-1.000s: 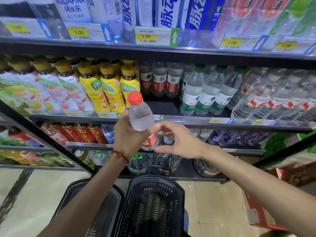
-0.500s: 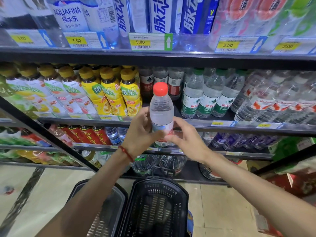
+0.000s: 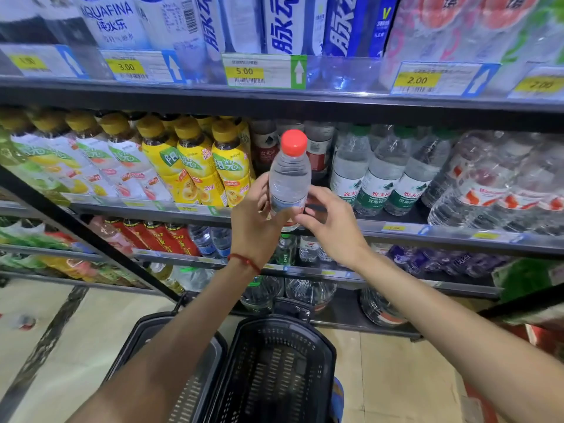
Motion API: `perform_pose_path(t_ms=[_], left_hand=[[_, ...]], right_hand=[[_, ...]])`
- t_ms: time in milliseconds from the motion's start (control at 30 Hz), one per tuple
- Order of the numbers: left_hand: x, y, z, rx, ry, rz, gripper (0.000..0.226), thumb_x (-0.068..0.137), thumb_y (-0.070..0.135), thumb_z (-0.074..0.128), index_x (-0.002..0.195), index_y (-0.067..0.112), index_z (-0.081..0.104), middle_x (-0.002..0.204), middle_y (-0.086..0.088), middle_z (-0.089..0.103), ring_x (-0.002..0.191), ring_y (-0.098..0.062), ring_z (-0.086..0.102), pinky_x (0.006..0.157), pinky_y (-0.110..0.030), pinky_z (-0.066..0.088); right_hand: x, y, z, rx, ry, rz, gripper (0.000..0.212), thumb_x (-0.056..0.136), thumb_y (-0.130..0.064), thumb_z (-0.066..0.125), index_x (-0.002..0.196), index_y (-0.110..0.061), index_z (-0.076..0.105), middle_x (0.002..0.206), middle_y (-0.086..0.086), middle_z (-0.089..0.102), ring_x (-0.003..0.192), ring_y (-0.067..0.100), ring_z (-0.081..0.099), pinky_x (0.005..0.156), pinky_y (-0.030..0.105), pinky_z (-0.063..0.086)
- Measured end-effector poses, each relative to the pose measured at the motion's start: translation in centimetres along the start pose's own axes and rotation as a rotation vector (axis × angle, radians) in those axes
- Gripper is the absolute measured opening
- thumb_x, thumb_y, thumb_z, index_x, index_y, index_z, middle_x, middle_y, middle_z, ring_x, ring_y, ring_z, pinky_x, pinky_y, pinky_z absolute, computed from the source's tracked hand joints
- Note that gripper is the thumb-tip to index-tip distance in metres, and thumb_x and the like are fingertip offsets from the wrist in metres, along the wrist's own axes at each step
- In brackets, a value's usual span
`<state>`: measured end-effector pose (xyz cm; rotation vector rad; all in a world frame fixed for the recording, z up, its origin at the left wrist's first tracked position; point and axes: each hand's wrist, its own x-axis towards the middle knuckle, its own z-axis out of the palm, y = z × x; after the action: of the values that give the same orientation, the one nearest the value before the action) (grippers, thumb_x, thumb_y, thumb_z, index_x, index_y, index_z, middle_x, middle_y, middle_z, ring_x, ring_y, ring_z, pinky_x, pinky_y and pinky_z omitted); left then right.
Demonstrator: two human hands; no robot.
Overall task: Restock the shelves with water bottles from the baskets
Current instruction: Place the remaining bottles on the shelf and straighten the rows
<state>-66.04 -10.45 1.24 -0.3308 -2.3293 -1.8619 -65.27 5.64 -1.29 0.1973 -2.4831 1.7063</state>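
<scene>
A clear water bottle [image 3: 290, 175] with a red cap stands upright in the air in front of the second shelf [image 3: 427, 232]. My left hand [image 3: 254, 221] grips its lower body from the left. My right hand [image 3: 331, 227] holds the bottle's lower part from the right with curled fingers. Behind the bottle, red-labelled water bottles [image 3: 264, 148] stand at the back of a gap on that shelf. Two black baskets [image 3: 274, 370] sit on the floor below my arms; what they hold is hidden.
Yellow-capped tea bottles [image 3: 195, 166] fill the shelf left of the gap, green-labelled water bottles [image 3: 378, 178] the right. The top shelf [image 3: 274, 96] overhangs with price tags. Lower shelves carry more drinks, with large jugs [image 3: 308, 291] at the bottom. Tiled floor lies at the left.
Both hands have raised the bottle from the shelf rail up and to the right, and it now stands upright before the gap. My right hand has closed onto it.
</scene>
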Motion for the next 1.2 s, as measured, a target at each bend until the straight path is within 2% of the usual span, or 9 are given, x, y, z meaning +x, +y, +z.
perform_pose_path(t_ms=[200,300,400,500,633,767,900,1067,1200], left_hand=[[2.6,-1.4,1.7,0.002,0.123,0.011,0.059,0.085,-0.003,0.077,0.14,0.002,0.054,0.118,-0.011,0.072,0.092,0.009,0.063,0.083,-0.017,0.055],[4.1,-2.4,2.2,-0.043,0.158,-0.002,0.065,0.084,-0.004,0.078,0.142,0.004,0.051,0.125,-0.009,0.071,0.109,-0.004,0.067,0.096,-0.035,0.058],[5.1,-3.9,2.3,-0.02,0.2,-0.013,0.064,0.08,0.001,0.085,0.136,0.005,0.054,0.121,-0.005,0.073,0.112,-0.007,0.068,0.096,-0.031,0.057],[5.2,-5.5,2.3,-0.011,0.204,-0.022,0.059,0.078,0.007,0.087,0.13,0.011,0.059,0.12,-0.002,0.073,0.113,-0.012,0.069,0.095,-0.041,0.058],[4.3,-6.8,2.8,-0.02,0.299,-0.037,0.053,0.078,0.005,0.085,0.121,0.027,0.065,0.117,0.008,0.067,0.112,-0.018,0.066,0.097,-0.046,0.056],[4.2,-7.6,3.3,0.067,0.444,-0.081,0.041,0.077,0.013,0.089,0.113,0.007,0.069,0.103,0.014,0.045,0.094,-0.013,0.054,0.09,-0.044,0.057],[4.0,-7.2,3.1,0.112,0.563,-0.09,0.049,0.075,0.021,0.091,0.117,0.007,0.071,0.097,0.016,0.048,0.088,0.008,0.054,0.082,-0.039,0.06],[4.2,-6.4,4.0,0.015,0.611,-0.083,0.052,0.075,0.011,0.09,0.123,0.012,0.07,0.105,0.016,0.066,0.096,0.021,0.06,0.092,-0.02,0.056],[4.6,-7.6,4.2,0.061,0.596,-0.064,0.045,0.078,0.027,0.089,0.119,0.02,0.072,0.104,0.011,0.074,0.096,-0.004,0.069,0.086,-0.032,0.059]], right_hand=[[2.3,0.6,0.2,0.054,0.163,0.023,0.054,0.091,-0.001,0.076,0.141,-0.015,0.063,0.128,0.003,0.067,0.116,0.007,0.067,0.1,0.022,0.055],[3.5,0.5,0.1,0.125,0.092,0.046,0.06,0.092,0.013,0.066,0.14,-0.024,0.058,0.131,-0.004,0.065,0.12,-0.001,0.064,0.104,0.019,0.051],[4.0,1.1,0.4,0.087,-0.003,0.077,0.079,0.091,0.025,0.053,0.139,-0.037,0.048,0.134,-0.017,0.056,0.127,-0.003,0.057,0.113,0.02,0.044],[4.5,2.1,0.7,0.046,-0.122,0.114,0.084,0.088,0.028,0.045,0.153,-0.025,0.045,0.15,-0.014,0.052,0.141,0.004,0.047,0.119,0.02,0.034],[4.7,3.0,1.1,0.01,-0.225,0.135,0.097,0.083,0.031,0.037,0.162,-0.025,0.034,0.159,-0.014,0.045,0.147,-0.002,0.038,0.108,0.002,0.027],[4.8,2.9,1.7,0.128,-0.265,0.158,0.098,0.084,0.035,0.035,0.16,-0.027,0.036,0.159,-0.017,0.045,0.146,-0.006,0.036,0.112,0.009,0.028],[5.1,2.4,2.0,0.144,-0.285,0.13,0.097,0.085,0.034,0.038,0.155,-0.032,0.036,0.144,-0.038,0.047,0.135,-0.021,0.039,0.104,0.002,0.033],[5.3,3.3,1.8,0.144,-0.283,0.164,0.091,0.089,0.034,0.042,0.163,-0.017,0.028,0.153,-0.019,0.043,0.138,-0.013,0.042,0.099,0.004,0.04],[6.1,3.9,1.2,0.111,-0.272,0.16,0.084,0.094,0.027,0.044,0.158,-0.027,0.034,0.16,-0.005,0.039,0.148,0.006,0.036,0.108,0.011,0.039]])
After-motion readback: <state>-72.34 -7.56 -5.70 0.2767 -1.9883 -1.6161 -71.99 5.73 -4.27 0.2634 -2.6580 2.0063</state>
